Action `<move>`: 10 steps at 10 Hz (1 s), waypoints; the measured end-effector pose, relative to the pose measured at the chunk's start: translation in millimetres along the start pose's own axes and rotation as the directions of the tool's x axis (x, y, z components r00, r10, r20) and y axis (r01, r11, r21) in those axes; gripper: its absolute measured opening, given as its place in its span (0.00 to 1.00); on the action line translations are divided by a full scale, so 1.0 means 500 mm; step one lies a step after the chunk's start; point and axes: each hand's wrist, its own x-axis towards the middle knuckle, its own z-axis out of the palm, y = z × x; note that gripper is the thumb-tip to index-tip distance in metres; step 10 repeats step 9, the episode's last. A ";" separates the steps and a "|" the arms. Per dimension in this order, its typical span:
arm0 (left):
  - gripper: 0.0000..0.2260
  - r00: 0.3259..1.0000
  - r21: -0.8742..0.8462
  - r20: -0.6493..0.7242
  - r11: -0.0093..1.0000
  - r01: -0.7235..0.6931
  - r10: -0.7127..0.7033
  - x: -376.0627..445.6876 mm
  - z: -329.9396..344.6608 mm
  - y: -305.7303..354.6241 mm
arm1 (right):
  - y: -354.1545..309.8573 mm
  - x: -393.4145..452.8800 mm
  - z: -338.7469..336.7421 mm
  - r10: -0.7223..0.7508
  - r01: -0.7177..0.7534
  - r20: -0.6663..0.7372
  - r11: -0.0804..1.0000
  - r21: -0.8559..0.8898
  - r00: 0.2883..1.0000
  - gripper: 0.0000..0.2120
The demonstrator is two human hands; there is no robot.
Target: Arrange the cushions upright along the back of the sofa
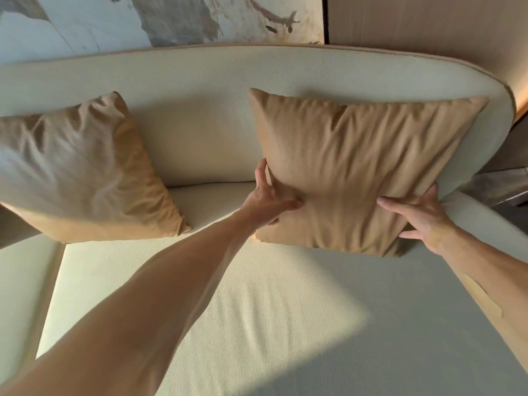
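Note:
Two tan cushions sit on a cream sofa. The right cushion (351, 167) stands upright against the sofa back (200, 81), its lower edge on the seat (257, 310). My left hand (270, 195) grips its lower left edge, thumb pressed into the front. My right hand (420, 218) holds its lower right corner, fingers spread over the fabric. The left cushion (83, 172) leans against the back at the sofa's left end, tilted, with no hand on it.
A curved armrest (497, 115) closes the sofa's right end, with a dark side table (505, 192) beyond it. A marble-patterned wall panel (143, 18) rises behind the sofa. A seam (54, 272) splits the seat at the left.

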 end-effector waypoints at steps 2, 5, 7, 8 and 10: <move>0.51 1.000 0.019 -0.014 1.000 -0.024 0.024 0.006 0.009 -0.011 | 0.008 0.010 -0.004 0.026 -0.025 0.023 0.999 -0.027 0.999 0.47; 0.52 0.994 0.113 -0.072 0.991 -0.078 0.087 0.018 0.007 -0.024 | 0.008 0.004 0.010 -0.161 0.149 -0.077 0.978 -0.144 0.984 0.50; 0.51 0.956 0.277 -0.151 0.939 -0.202 0.250 -0.011 -0.012 -0.007 | -0.013 -0.031 -0.001 -0.339 0.288 -0.107 0.899 -0.329 0.935 0.56; 0.53 0.951 0.368 -0.165 0.911 -0.188 0.262 -0.059 -0.036 0.012 | -0.041 -0.086 -0.003 -0.349 0.309 0.001 0.830 -0.464 0.937 0.57; 0.54 0.939 0.383 -0.202 0.905 -0.187 0.280 -0.095 -0.055 0.016 | -0.053 -0.124 -0.003 -0.323 0.323 0.105 0.758 -0.566 0.941 0.56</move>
